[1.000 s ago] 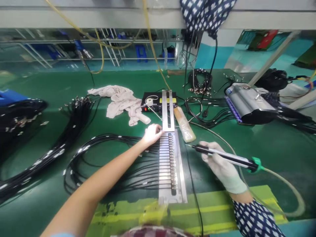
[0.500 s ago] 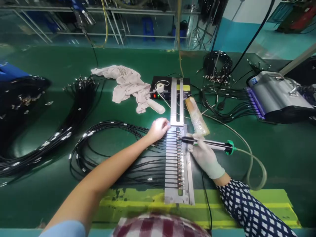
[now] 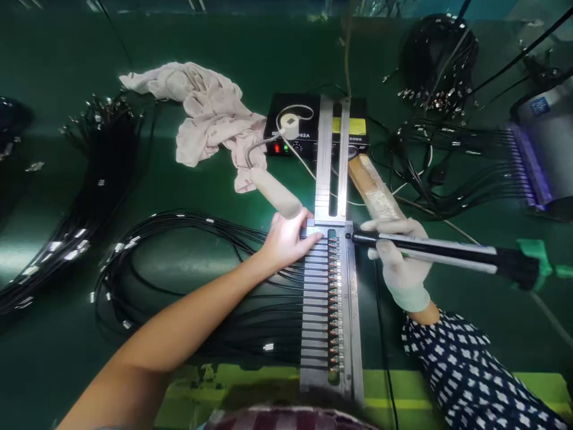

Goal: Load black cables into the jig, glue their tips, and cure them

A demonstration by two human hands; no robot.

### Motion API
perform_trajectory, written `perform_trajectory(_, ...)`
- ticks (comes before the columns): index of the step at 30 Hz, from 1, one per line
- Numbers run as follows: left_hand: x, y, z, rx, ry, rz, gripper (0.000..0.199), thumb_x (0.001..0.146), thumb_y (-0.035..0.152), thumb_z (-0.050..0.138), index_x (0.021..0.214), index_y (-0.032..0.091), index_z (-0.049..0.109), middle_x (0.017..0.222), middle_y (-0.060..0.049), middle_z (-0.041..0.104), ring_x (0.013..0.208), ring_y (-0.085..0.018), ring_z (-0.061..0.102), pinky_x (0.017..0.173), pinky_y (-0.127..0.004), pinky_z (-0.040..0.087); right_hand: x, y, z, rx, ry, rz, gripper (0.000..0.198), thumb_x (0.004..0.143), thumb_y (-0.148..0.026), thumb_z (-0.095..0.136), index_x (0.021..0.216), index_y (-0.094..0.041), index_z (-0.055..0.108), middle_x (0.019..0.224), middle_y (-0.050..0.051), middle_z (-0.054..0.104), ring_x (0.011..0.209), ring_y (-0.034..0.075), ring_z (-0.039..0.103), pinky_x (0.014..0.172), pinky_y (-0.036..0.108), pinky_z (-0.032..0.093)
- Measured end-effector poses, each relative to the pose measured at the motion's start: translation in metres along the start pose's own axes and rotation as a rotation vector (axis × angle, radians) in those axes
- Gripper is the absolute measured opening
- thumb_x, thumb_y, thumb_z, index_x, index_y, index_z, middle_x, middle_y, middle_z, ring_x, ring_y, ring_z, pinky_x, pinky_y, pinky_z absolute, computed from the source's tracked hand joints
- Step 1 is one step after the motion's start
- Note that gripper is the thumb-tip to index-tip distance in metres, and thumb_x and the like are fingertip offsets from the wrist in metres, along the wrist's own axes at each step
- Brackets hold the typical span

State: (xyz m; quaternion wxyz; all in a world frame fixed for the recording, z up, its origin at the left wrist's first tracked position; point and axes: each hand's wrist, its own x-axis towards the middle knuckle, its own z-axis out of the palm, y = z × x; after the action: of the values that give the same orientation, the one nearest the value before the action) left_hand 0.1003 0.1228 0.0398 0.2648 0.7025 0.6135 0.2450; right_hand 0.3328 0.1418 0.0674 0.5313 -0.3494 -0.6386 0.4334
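A long metal cable fixture (image 3: 316, 327) lies on the bench, black cables (image 3: 179, 216) entering its slots from the left and small metal connectors lined up along its opening. My bare left hand (image 3: 286, 242) grips the fixture's upper left corner, thumb flat on top; its other fingertips are partly hidden. Wrapped in a pale glove, my right hand (image 3: 403, 263) holds a dispensing syringe (image 3: 447, 252) with a black tip and a green cap. The syringe lies almost level, its tip at the fixture's top right. Just above my left hand hangs a white gooseneck lamp (image 3: 275, 191).
Behind the fixture sits a black dispenser box (image 3: 299, 131) with a slotted metal bar (image 3: 323, 173) leaning on it. A wrapped block (image 3: 378, 194) and a pale cloth (image 3: 201, 113) lie nearby. Cable bundles (image 3: 107, 149) are at left, a silver machine (image 3: 553, 143) at right.
The view has come closer and tilted down. My right hand has brought the syringe tip up to the fixture's top end. My left thumb now reaches farther over the fixture.
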Motion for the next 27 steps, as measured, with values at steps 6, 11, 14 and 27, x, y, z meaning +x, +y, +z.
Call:
perform_trajectory(6, -0.003, 0.002, -0.004, 0.045, -0.014, 0.035, 0.031, 0.089, 0.039, 0.065, 0.108, 0.016, 0.056, 0.091, -0.002, 0.056, 0.085, -0.017, 0.05, 0.078, -0.031, 0.036, -0.01, -0.004, -0.009, -0.258, -0.18, -0.176, 0.022, 0.08, -0.013, 0.074, 0.099, -0.016, 0.063, 0.103, 0.01, 0.069, 0.088, 0.023, 0.069, 0.077, 0.037, 0.058)
perform_trajectory(11, -0.003, 0.002, -0.003, 0.009, 0.015, 0.051, 0.028, 0.09, 0.037, 0.065, 0.104, 0.015, 0.057, 0.089, -0.002, 0.054, 0.087, -0.017, 0.049, 0.081, -0.031, 0.036, -0.006, -0.012, -0.008, -0.306, -0.202, -0.16, 0.018, 0.081, -0.012, 0.073, 0.095, -0.014, 0.063, 0.102, 0.01, 0.069, 0.087, 0.02, 0.068, 0.077, 0.032, 0.058)
perform_trajectory(14, -0.002, 0.001, -0.002, -0.008, 0.021, 0.056, 0.027, 0.089, 0.037, 0.067, 0.101, 0.015, 0.058, 0.087, -0.002, 0.054, 0.086, -0.017, 0.048, 0.081, -0.031, 0.036, -0.003, -0.013, -0.007, -0.335, -0.221, -0.176, 0.014, 0.082, -0.01, 0.071, 0.095, -0.012, 0.065, 0.101, 0.01, 0.069, 0.088, 0.018, 0.068, 0.08, 0.028, 0.057)
perform_trajectory(27, -0.002, 0.001, -0.003, 0.006, 0.029, 0.057, 0.03, 0.088, 0.04, 0.067, 0.104, 0.016, 0.06, 0.085, -0.003, 0.056, 0.084, -0.018, 0.05, 0.078, -0.032, 0.04, 0.0, -0.013, -0.005, -0.369, -0.247, -0.136, 0.017, 0.084, -0.013, 0.069, 0.099, -0.019, 0.065, 0.102, 0.006, 0.069, 0.086, 0.019, 0.068, 0.077, 0.032, 0.059)
